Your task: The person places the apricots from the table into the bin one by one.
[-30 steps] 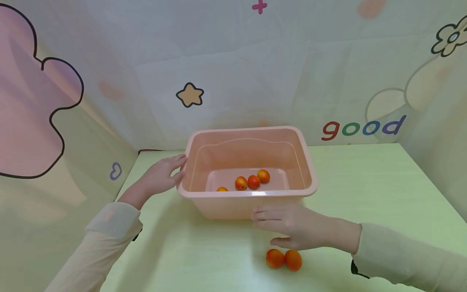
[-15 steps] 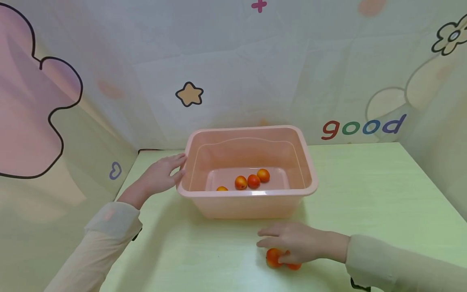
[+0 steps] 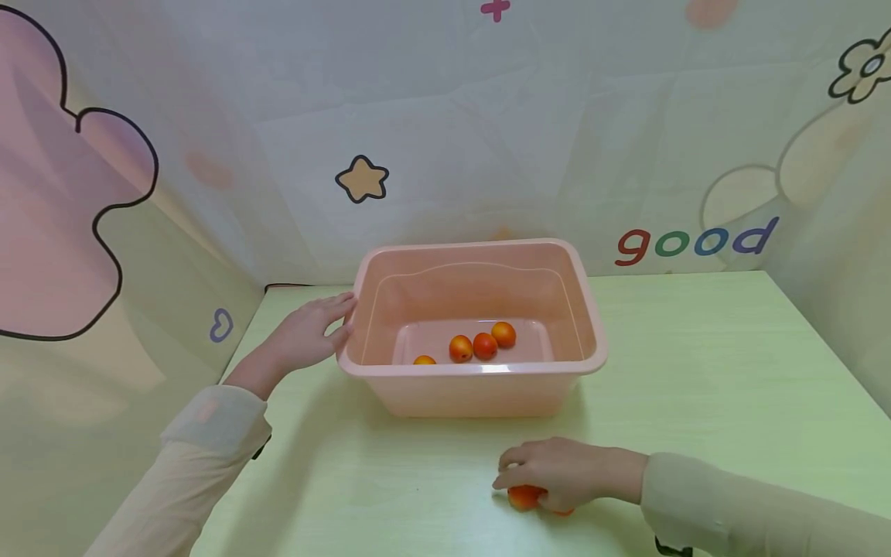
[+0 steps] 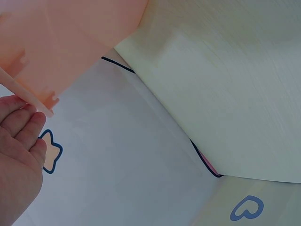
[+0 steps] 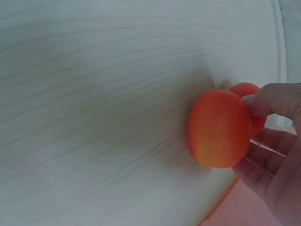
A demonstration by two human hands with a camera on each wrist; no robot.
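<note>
A pink plastic basin (image 3: 473, 393) stands on the table, with several orange-red round fruits (image 3: 461, 349) on its floor. At its left end my left hand (image 3: 302, 334) rests with fairly straight fingers against the rim (image 4: 28, 94). In front of the basin two more such fruits lie side by side on the table. My right hand (image 3: 574, 470) reaches down over them and grips the left fruit (image 3: 524, 498) between thumb and curled fingers. The right fruit (image 5: 218, 129) is largest in the right wrist view; from the head it is mostly hidden under the hand.
The pale green table (image 3: 710, 371) runs back to a printed cloth wall (image 3: 459, 155) close behind the basin. More cloth hangs at the left and right sides. One fruit in the basin (image 3: 425, 360) is partly hidden by the front rim.
My right hand has come down from in front of the basin onto the two table fruits, its fingers curling around the left one. My left hand and the basin stay in place.
</note>
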